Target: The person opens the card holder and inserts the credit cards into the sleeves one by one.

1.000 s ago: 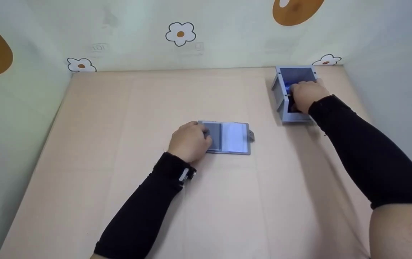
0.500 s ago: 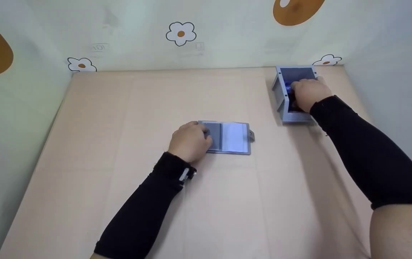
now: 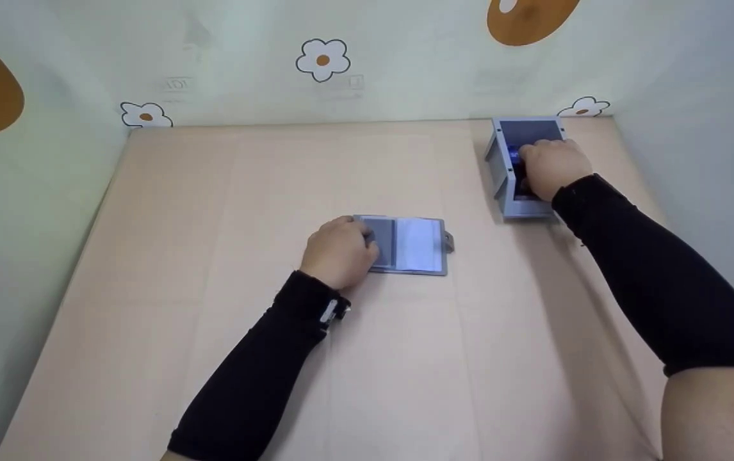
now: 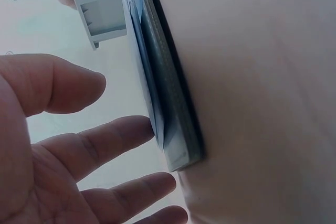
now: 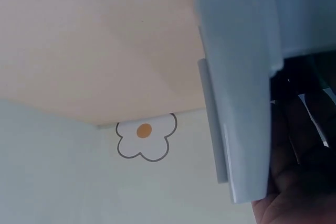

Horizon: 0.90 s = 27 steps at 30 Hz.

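Observation:
A grey card holder (image 3: 419, 244) lies spread out on the table, clear sleeves facing up and a small snap tab at its right end. My left hand (image 3: 339, 253) rests on its left part. In the left wrist view the fingers (image 4: 113, 140) are loosely extended, tips at the edge of the holder, with the thumb apart from it. At the back right, my right hand (image 3: 556, 168) reaches into a grey open-topped bin (image 3: 529, 209). Something blue (image 3: 513, 154) shows beside its fingers. The bin wall (image 5: 239, 103) and shadow mostly hide those fingers; I cannot tell what they hold.
The light beige table (image 3: 264, 371) has faint fold lines in its cover. Pale walls (image 3: 399, 57) printed with flowers stand behind it and on both sides. The bin sits in the back right corner, close to the back wall.
Inside the bin, my right hand has shifted very slightly to the right. The left hand and the card holder have stayed in place.

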### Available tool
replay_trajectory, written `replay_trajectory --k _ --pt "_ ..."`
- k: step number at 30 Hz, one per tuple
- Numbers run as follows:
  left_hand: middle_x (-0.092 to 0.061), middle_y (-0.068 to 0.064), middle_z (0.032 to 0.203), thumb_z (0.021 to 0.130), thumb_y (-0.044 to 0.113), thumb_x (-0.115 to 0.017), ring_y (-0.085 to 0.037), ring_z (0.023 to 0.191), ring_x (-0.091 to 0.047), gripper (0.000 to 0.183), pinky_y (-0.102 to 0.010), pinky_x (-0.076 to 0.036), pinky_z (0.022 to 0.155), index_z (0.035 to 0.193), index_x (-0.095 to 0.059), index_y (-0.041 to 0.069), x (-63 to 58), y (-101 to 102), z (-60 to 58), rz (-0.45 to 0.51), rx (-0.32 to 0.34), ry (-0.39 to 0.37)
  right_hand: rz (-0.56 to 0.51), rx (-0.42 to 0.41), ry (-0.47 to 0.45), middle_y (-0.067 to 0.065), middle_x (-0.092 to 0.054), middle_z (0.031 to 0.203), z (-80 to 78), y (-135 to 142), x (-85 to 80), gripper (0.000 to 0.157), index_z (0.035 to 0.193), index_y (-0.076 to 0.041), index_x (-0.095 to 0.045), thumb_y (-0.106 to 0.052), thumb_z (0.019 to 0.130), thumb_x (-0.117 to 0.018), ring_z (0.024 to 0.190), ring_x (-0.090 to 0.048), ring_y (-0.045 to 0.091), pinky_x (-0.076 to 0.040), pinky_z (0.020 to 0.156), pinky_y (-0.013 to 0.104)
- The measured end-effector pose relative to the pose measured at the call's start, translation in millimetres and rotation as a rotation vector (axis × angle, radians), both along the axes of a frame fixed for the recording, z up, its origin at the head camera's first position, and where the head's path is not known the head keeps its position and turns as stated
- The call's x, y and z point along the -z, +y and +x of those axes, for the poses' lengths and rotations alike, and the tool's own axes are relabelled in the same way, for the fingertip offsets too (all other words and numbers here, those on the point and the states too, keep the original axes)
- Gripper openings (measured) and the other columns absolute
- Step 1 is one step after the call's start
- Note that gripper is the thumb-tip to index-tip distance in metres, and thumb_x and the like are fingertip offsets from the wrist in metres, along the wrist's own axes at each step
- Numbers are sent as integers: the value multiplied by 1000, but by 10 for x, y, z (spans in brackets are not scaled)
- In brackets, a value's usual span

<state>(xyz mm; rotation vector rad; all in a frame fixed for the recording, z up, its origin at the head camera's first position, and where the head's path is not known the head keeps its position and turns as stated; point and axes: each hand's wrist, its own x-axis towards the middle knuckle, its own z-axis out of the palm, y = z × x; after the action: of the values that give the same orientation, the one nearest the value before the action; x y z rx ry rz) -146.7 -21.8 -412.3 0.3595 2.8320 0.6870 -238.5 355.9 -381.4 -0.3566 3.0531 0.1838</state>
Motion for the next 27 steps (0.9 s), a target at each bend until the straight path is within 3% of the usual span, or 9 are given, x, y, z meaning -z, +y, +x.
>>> replay_trajectory --k 10,13,19,27 --pt "-68 -12 140 100 32 -62 -33 138 -57 32 -52 -45 116 120 -78 13 12 2 -1 -3 0 1 -3 -5 -38 32 -70 100 7 1 46 16 102 8 -66 -5 98 -57 99 -67 51 -52 91 64" --pt "-68 -11 140 100 32 -62 -32 139 -57 31 -51 -45 117 120 -78 13 13 -1 -5 -7 6 1 -47 -5 -65 32 -68 105 15 -13 42 20 109 9 -65 -5 94 -63 103 -65 51 -52 93 64" --pt "-63 -14 148 102 34 -59 -32 146 -51 35 -52 -41 121 125 -76 13 19 -5 -13 -21 18 -19 -40 -12 -131 36 -64 114 29 -34 0 48 122 13 -59 -15 89 -80 111 -62 54 -49 100 65" --pt "-64 -14 147 101 33 -60 -32 146 -51 34 -51 -40 122 122 -77 13 10 -1 -15 -13 15 -14 -45 10 -154 39 -61 119 8 -14 3 54 126 15 -57 -17 88 -78 116 -57 56 -44 107 66"
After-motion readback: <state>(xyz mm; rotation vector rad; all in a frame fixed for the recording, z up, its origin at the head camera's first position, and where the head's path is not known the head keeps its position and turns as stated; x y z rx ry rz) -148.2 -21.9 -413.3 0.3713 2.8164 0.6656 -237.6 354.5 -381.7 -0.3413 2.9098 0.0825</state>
